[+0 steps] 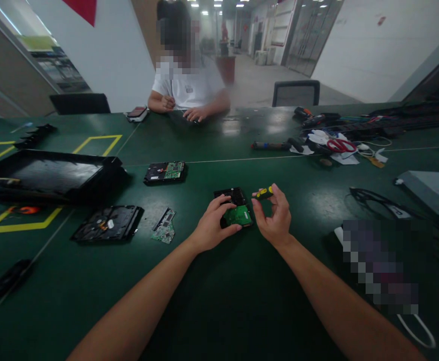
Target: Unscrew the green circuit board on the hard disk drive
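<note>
A black hard drive with a green circuit board (239, 215) lies on the green table in front of me. My left hand (215, 220) grips it from the left, thumb at the near edge and fingers over the far part. Just right of the drive, my right hand (274, 218) is raised and closed on a short yellow-and-black screwdriver (263, 193), pinched between thumb and fingers. The screwdriver's tip cannot be made out. Left of my left hand lies a loose circuit board (164, 226), beside a black drive body (108, 223).
Another hard drive (165, 172) lies farther back. A large black tray (49, 173) stands at left. Tools, cables and red-handled scissors (341, 145) are piled at right, near a grey metal box (432, 190) and a black cable (377, 198). Across the table sits a person (191, 87).
</note>
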A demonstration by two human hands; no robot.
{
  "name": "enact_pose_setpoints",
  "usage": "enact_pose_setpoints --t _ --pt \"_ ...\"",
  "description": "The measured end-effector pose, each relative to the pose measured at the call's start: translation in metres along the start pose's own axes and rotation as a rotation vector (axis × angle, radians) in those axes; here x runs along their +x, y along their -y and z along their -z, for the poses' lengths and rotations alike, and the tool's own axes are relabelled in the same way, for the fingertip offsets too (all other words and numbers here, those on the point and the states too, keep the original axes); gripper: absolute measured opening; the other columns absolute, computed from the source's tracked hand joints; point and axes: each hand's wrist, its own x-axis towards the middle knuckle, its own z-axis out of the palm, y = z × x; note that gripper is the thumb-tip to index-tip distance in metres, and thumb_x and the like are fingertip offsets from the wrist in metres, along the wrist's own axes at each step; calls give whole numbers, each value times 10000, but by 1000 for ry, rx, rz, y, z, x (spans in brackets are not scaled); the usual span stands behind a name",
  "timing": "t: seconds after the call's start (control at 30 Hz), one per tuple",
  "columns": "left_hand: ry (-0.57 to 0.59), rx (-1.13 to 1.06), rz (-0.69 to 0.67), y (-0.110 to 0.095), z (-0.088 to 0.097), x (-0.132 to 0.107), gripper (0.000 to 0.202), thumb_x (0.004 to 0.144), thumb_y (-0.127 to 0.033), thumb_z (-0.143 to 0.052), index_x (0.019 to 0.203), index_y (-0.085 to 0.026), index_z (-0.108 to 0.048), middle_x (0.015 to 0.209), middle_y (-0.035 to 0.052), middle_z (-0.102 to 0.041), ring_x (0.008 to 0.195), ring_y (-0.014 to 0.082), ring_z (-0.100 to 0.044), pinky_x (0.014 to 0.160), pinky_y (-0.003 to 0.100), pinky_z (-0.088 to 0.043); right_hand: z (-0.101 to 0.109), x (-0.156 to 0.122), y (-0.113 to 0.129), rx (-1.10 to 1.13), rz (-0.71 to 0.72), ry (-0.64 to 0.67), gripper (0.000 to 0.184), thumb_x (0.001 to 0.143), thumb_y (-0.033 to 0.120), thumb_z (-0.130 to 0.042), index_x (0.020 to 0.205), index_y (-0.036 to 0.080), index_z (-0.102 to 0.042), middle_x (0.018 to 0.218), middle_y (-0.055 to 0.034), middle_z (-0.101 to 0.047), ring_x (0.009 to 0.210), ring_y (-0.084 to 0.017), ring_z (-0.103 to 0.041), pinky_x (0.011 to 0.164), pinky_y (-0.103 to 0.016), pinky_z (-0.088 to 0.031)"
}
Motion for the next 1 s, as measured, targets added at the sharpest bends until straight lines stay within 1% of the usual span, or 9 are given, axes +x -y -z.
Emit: enact_pose_setpoints --t 0.1,0.23,0.3,0.4,0.57,0.73,0.8,0.93,1.0 --pt "-1 -2 -1 0 0 0 572 890 -429 -820 1402 -277 -617 1620 134 -482 1589 349 -370 1299 597 -342 2 1 0 -21 -3 0 757 1003 258 -695 1642 362 -303 1425 -144 -627 1083 -307 -765 916 -563 -686" --pt "-13 -1 -7 0 -1 -1 572 883 -420 -828 1395 -271 -621 1612 131 -492 1585 345 -379 1303 587 -336 2 5 5 42 -16 48 745 1064 251 -576 1691 329 -182 1504 -166 -602 1152 -304 -764 989 -572 -663" --pt "-14 4 -16 2 -2 -1 576 879 -420 -832 1393 -264 -623 1607 136 -495 1577 345 -390 1301 583 -340 0 5 7 70 -18 44 744 1070 235 -563 1696 324 -171 1490 -160 -619 1126 -289 -776 990 -557 -666" --pt "-18 7 -34 4 -3 -1 581 873 -419 -839 1391 -260 -627 1599 143 -500 1561 347 -411 1294 587 -351 -2 2 4 47 -11 11 757 1046 250 -626 1682 319 -220 1421 -150 -659 1079 -284 -781 951 -537 -678" --pt "-25 15 -42 6 -4 -2 576 861 -419 -848 1376 -262 -643 1592 133 -508 1552 346 -421 1291 585 -359 -4 -1 -3 -74 -4 -50 726 1002 337 -697 1632 321 -337 1491 -171 -594 1040 -297 -762 907 -544 -681" --pt "-31 10 -35 6 -4 -2 581 861 -435 -849 1369 -237 -650 1589 145 -511 1544 346 -425 1289 571 -365 -5 4 2 22 -18 -32 710 1067 308 -565 1687 289 -218 1451 -178 -622 1103 -296 -771 963 -548 -672" --pt "-33 14 -36 6 -4 -2 580 864 -438 -845 1371 -235 -650 1589 148 -510 1543 347 -426 1288 570 -366 -6 5 5 50 -22 -32 708 1076 290 -548 1693 291 -200 1455 -178 -621 1093 -287 -778 956 -532 -679" --pt "-23 23 -42 6 -3 -2 582 874 -437 -836 1382 -231 -642 1588 150 -510 1547 344 -421 1291 565 -363 -7 4 3 -48 -24 -102 710 1030 325 -656 1651 303 -312 1410 -166 -639 981 -272 -772 879 -515 -694" --pt "-19 24 -42 6 -3 -2 589 869 -434 -842 1386 -238 -639 1589 150 -509 1548 348 -420 1288 573 -364 -6 3 1 -98 -28 -106 707 1003 361 -699 1623 313 -363 1416 -160 -634 957 -273 -752 863 -520 -692"
